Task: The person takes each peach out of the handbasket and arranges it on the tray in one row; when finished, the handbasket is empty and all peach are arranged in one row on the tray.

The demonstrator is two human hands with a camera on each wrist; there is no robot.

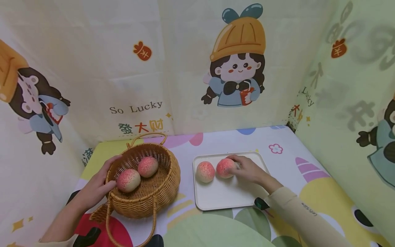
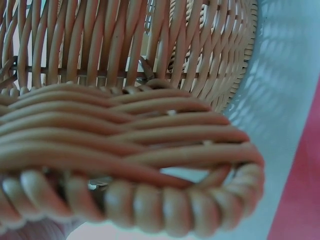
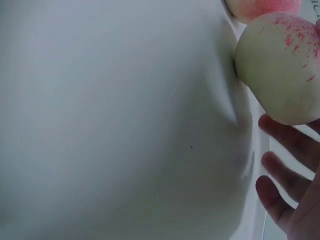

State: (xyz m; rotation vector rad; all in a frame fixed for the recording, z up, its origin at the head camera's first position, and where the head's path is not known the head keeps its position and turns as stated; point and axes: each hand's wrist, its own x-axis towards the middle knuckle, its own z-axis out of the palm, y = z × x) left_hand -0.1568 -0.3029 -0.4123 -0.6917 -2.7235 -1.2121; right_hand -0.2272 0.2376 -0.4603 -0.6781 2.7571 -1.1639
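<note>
My left hand (image 1: 96, 185) grips the left rim of a brown wicker basket (image 1: 168, 181), its thumb lying over the edge. Two pink-and-cream peaches (image 1: 128, 180) lie inside the basket. A white rectangular tray (image 1: 222, 199) stands to the right of it. Over the tray's far part, my right hand (image 1: 249, 169) holds a peach (image 1: 224, 168) between thumb and fingers. Another peach (image 1: 205, 172) sits just left of the held one. In the right wrist view the other fingers spread below the held peach (image 3: 275, 70). Close weave of the basket (image 2: 100, 120) fills the left wrist view.
One basket handle (image 1: 154, 219) hangs toward the front; the other handle (image 1: 148, 134) stands at the back. A woven flap (image 1: 99, 213) juts from the basket's left front. Printed cloth (image 1: 185, 85) walls the table at the back and both sides.
</note>
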